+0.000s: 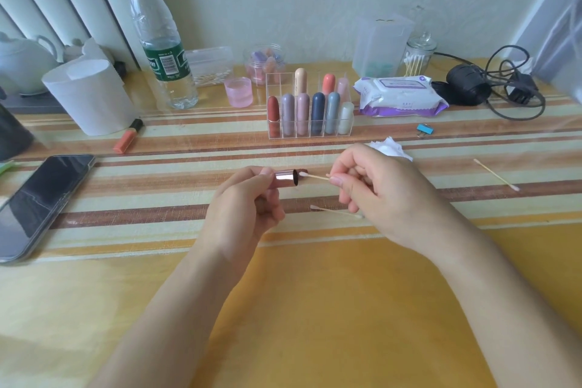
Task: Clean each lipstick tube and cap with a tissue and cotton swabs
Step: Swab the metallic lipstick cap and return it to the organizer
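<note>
My left hand (242,208) grips a shiny rose-gold lipstick tube (285,178), held sideways with its open end pointing right. My right hand (374,189) pinches a cotton swab (316,177) whose white tip sits at the tube's mouth. A second swab (337,212) lies on the table below my hands, and a third swab (496,174) lies to the right. A crumpled white tissue (392,148) shows behind my right hand. A clear organizer (310,132) holds several capped lipsticks.
A phone (41,201) lies at the left, with an orange lipstick (127,136) and a paper roll (91,98) behind it. A water bottle (162,41), pink cup (238,92), wipes pack (400,96), swab jar (419,57), blue clip (424,129) and cables (504,88) line the back.
</note>
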